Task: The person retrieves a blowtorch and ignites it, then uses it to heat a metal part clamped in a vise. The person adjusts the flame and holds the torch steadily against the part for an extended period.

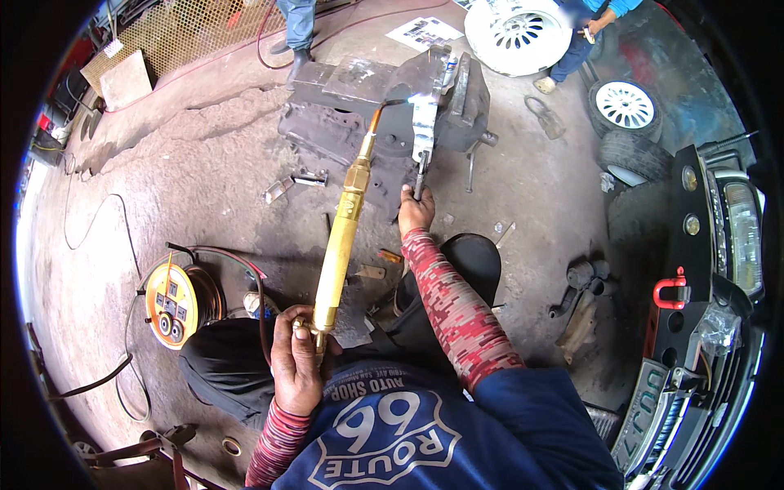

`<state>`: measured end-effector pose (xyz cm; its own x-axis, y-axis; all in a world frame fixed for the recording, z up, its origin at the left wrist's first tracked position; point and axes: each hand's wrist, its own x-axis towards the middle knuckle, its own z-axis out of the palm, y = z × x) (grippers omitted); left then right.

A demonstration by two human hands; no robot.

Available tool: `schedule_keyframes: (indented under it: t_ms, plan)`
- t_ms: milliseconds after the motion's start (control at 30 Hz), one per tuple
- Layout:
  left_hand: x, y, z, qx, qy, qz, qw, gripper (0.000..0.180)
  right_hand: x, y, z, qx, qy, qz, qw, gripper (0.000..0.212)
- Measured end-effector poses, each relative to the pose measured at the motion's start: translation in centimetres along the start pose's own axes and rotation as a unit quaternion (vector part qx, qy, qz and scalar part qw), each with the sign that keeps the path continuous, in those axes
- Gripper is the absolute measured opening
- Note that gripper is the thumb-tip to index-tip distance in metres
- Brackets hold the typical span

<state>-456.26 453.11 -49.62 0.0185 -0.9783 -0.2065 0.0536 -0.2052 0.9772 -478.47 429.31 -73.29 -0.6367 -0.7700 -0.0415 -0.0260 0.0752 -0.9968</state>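
Observation:
My left hand (pixel 298 359) is closed around the valve end of a brass gas torch (pixel 336 251). The torch's bent copper tip (pixel 378 116) points up and to the right, where a bright flame glows at its end. Farther ahead, my right hand (pixel 416 211) grips dark pliers (pixel 421 175); their jaws are on the lower end of a shiny flat metal strip (pixel 424 122). The flame meets the strip's upper part. Behind the strip sits a large, worn bench vise (pixel 347 80); whether its jaws touch the strip, I cannot tell.
An orange cord reel (pixel 170 300) and hoses lie at left. To the right stands a vehicle front with a red shackle (pixel 670 292). Wheels (pixel 625 104) lie at far right. Another person (pixel 299 28) stands beyond the vise; one more is by a white rim (pixel 518 37).

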Motion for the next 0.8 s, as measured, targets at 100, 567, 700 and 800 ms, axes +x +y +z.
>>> schedule_keyframes:
  t_ms: [100, 567, 700, 800]
  plan:
    - [0.3, 0.0, 0.0, -0.003, -0.002, 0.001, 1.0, 0.044, 0.5, 0.1, 0.2, 0.046, -0.006, -0.006, 0.999, 0.016]
    - [1.1, 0.5, 0.3, 0.018, 0.002, -0.03, 0.999, 0.044, 0.3, 1.3, 0.9, 0.11, -0.044, 0.016, 0.993, 0.014]
    - [1.4, 0.3, 0.5, 0.012, -0.001, -0.029, 1.0, 0.045, 0.4, 1.7, 0.8, 0.1, -0.047, 0.033, 0.993, 0.011]
    - [1.5, 0.2, 0.5, 0.013, -0.003, -0.026, 1.0, 0.044, 0.3, 1.6, 0.6, 0.098, -0.053, 0.038, 0.993, 0.013]
